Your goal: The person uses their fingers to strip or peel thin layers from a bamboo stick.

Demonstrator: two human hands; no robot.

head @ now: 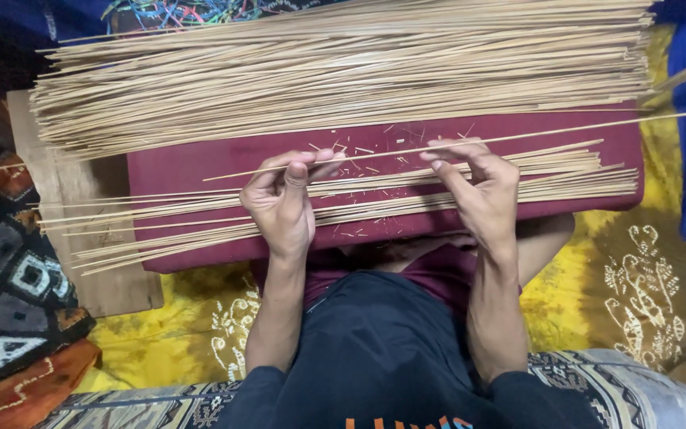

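1 thin stick runs left to right above the maroon cushion, pinched at 2 places: the left hand grips it between thumb and fingertips, and the right hand does the same further right. Its right end reaches past the cushion's edge. Under the hands, a small row of sticks lies along the near side of the cushion. A large pile of sticks covers the far side. Short splinters, probably shavings, dot the cloth between. A wooden board sits left, on yellow patterned cloth.
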